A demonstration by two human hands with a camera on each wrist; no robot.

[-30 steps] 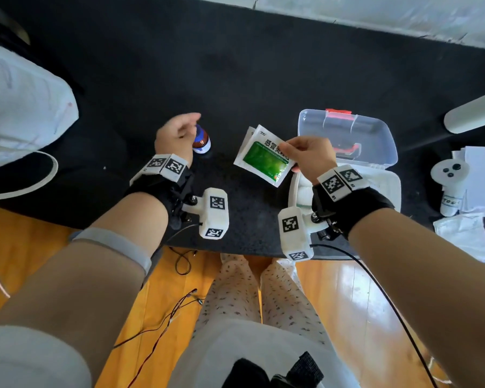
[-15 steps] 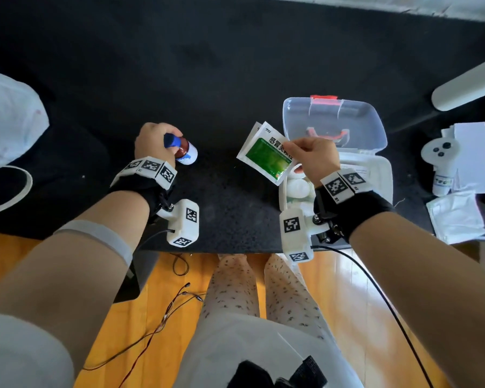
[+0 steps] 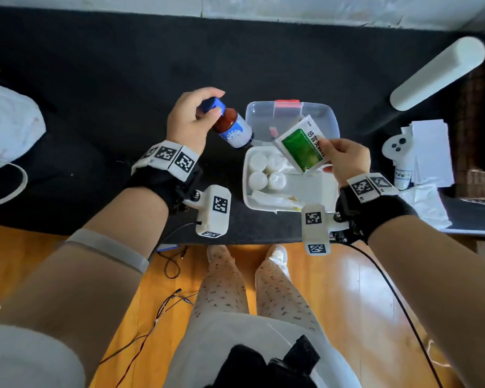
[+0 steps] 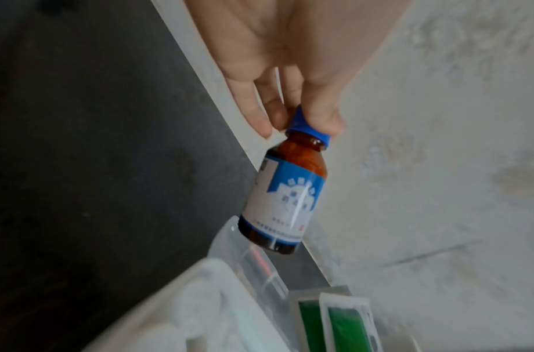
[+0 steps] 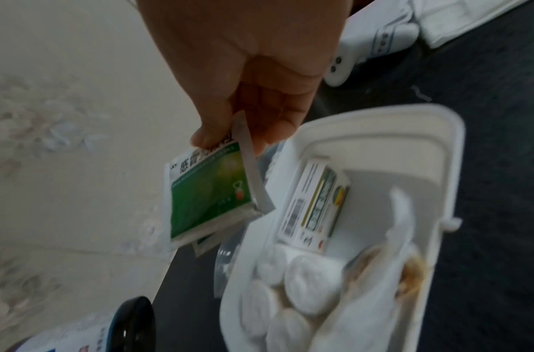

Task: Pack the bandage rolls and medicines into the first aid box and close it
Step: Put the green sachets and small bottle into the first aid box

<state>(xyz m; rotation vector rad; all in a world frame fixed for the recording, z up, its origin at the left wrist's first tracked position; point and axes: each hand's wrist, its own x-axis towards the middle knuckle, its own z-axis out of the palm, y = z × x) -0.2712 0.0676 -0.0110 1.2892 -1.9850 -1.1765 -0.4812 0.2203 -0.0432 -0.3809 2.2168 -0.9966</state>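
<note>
A white first aid box (image 3: 247,189) (image 5: 440,152) lies open on the black table, its clear lid (image 3: 263,119) tipped back. Several white bandage rolls (image 3: 266,170) (image 5: 293,293) and a medicine carton (image 5: 315,204) sit inside. My left hand (image 3: 191,119) (image 4: 293,100) grips a brown medicine bottle (image 3: 233,128) (image 4: 285,195) by its blue cap, tilted, just left of the box. My right hand (image 3: 345,158) (image 5: 253,100) pinches green-and-white medicine sachets (image 3: 301,147) (image 5: 208,193) above the box's far half.
A white controller (image 3: 398,147) and white papers (image 3: 431,152) lie to the right of the box, a white cylinder (image 3: 437,71) at the far right, a white bag (image 3: 9,130) at the left. The table's front edge is by my wrists; cables trail on the wooden floor.
My left hand lifted the bottle off the table and carried it right to the box's edge. My right hand moved the sachets right, from left of the box to over it.
</note>
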